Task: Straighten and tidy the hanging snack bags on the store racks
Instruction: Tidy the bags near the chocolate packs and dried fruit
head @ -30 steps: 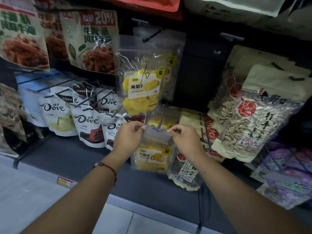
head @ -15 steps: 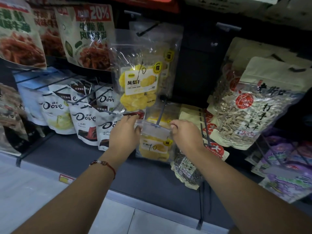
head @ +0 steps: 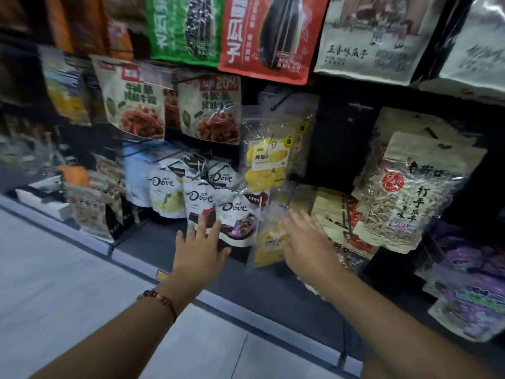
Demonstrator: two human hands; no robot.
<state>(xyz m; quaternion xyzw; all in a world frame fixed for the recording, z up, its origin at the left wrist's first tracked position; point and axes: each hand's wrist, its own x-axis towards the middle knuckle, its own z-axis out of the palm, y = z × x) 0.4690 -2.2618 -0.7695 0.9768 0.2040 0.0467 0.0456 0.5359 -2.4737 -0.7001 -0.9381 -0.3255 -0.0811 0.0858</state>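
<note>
Both hands empty, fingers spread: left hand [head: 200,243] touches Dove bags [head: 237,216], right hand [head: 307,243] just right of lower pineapple bag [head: 269,242]; a careless swipe risks knocking it off its peg.

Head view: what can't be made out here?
- Lower pineapple bag: blurred, and its right side is behind the right hand.
- Whether the left hand touches the Dove bag: unclear.
- Far-left bags: motion blur, labels unreadable.
- Purple bags: cut by the right edge.
</note>
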